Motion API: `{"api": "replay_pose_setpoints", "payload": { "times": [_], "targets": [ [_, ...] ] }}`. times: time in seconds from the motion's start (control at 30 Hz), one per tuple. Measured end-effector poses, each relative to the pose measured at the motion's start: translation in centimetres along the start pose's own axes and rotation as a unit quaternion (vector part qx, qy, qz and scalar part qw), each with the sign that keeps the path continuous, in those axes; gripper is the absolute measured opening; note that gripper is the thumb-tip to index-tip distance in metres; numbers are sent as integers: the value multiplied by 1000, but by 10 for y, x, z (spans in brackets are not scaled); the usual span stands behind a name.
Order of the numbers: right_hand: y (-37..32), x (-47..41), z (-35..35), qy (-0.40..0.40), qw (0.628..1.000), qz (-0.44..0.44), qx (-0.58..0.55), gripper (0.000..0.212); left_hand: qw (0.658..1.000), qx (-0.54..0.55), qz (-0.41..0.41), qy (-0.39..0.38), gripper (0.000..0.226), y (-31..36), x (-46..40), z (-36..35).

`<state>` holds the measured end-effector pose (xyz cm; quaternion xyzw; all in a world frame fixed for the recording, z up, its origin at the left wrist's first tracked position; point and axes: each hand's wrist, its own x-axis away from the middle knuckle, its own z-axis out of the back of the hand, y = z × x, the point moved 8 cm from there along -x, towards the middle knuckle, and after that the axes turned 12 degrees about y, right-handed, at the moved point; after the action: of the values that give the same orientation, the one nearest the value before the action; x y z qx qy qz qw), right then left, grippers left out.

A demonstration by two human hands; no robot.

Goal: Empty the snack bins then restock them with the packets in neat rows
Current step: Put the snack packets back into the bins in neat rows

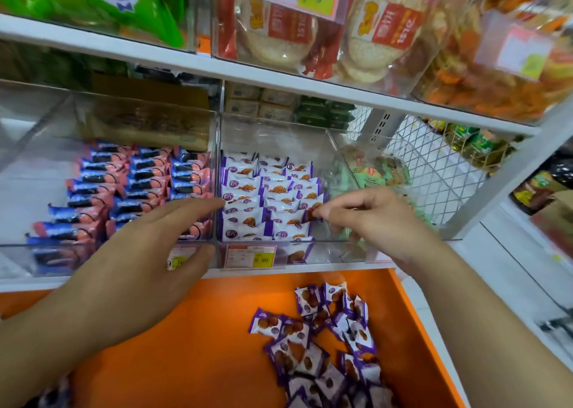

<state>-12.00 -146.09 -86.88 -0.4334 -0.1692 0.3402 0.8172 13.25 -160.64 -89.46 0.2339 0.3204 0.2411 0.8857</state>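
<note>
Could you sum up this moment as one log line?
restocking | right hand pinches purple packet in middle bin | left hand open on divider | loose packets on orange tray

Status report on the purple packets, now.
Left hand open at the bin divider. Right hand pinching a purple packet in the rows. Loose packets wait below. Nothing blocking.

- I see white packets [266,197] with purple edges and an orange waffle print in the clear bin [273,138].
- Left of that bin: blue-and-pink packets [130,184].
- Below it: an orange tray [186,345].
</note>
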Motion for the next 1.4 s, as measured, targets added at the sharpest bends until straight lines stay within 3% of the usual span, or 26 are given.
{"api": "replay_pose_setpoints", "payload": {
  "times": [0.1, 0.27, 0.47, 0.6, 0.77, 0.87, 1.07, 1.23, 1.4],
  "targets": [
    [8, 15, 11, -26, 1000, 8, 0, 8, 999, 9, -34, -10, 51, 19, 10, -7],
    [20, 9, 22, 69, 994, 56, 56, 13, 999, -14, -39, -4, 51, 17, 13, -21],
    [22, -12, -26, -6, 975, 110, 195, 13, 997, -77, -25, 3, 69, 5, 6, -32],
    [41, -29, -47, -62, 975, 42, 209, 22, 997, -74, -36, 8, 69, 3, 6, -29],
    [48, -40, -51, -88, 977, -19, 194, 16, 997, -68, -44, 15, 70, 1, 6, -28],
    [47, -40, -47, -85, 975, -20, 205, 23, 997, -67, -40, 20, 69, 1, 5, -27],
    [43, -39, -35, -53, 972, -18, 228, 15, 996, -74, -41, 18, 68, -1, 3, -27],
    [40, -33, -37, -73, 961, 8, 266, 26, 997, -67, -42, 11, 69, -1, 4, -27],
    [48, -45, -36, -22, 966, 10, 257, 32, 997, -64, -41, 17, 69, 2, 4, -27]
  ]
}}
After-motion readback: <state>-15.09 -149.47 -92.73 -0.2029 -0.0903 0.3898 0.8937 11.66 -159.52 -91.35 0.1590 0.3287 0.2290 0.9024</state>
